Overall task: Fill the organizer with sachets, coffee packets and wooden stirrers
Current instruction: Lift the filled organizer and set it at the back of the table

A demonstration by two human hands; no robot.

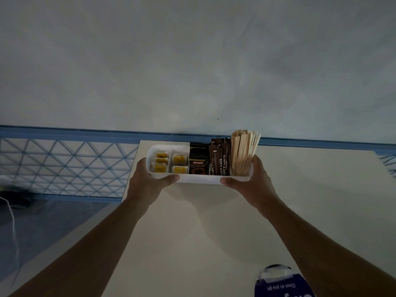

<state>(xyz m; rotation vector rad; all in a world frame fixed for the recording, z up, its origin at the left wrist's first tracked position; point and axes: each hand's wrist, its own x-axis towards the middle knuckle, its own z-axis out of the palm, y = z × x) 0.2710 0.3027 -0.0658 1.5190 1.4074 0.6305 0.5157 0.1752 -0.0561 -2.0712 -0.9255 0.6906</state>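
A white plastic organizer [199, 179] is at the far end of the beige table [214, 232], near the wall. My left hand [147, 181] grips its left end, thumb on the front wall. My right hand [252, 179] grips its right end the same way. Its left compartments hold white and yellow sachets [161, 162]. The middle ones hold dark coffee packets [198, 163] and brown coffee sticks [220, 161]. Upright wooden stirrers [244, 153] fill the right compartment. Whether the organizer rests on the table or is lifted, I cannot tell.
A pale wall [192, 61] rises just behind the organizer. A blue metal lattice [64, 163] runs left of the table, with a white cord [12, 221] below it. A blue and white object [280, 281] sits at the table's near edge.
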